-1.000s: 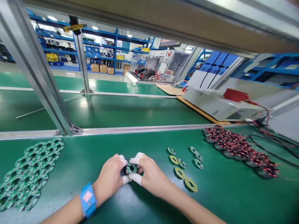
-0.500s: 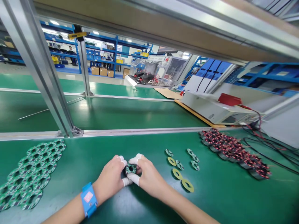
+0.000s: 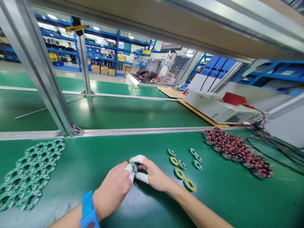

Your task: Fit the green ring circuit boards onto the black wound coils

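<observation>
A small ring-shaped green circuit board [image 3: 134, 167] is held up on edge between my two hands, mostly hidden by fingers. My left hand [image 3: 116, 183], with white finger cots and a blue wristband [image 3: 89, 209], pinches it from the left. My right hand [image 3: 153, 174], also in white finger cots, grips its right side with thumb and fingertips. A thin wire end [image 3: 136, 184] shows just below the fingers. Whether a wound coil core sits behind the board, I cannot tell. Nearest to my right hand lie yellow rings [image 3: 180, 173] and a few loose ring boards [image 3: 182, 164].
Many green ring boards [image 3: 35, 167] lie in rows at the left. Copper-wound stator cores [image 3: 237, 152] form a block at the right, near black cables [image 3: 273, 152]. A metal post [image 3: 47, 69] and rail [image 3: 142, 130] border the green bench. A grey instrument [image 3: 220, 107] stands behind.
The circuit board has turned from facing up to standing on edge. My left hand has rolled over, its back now upward, fingers closer around the board.
</observation>
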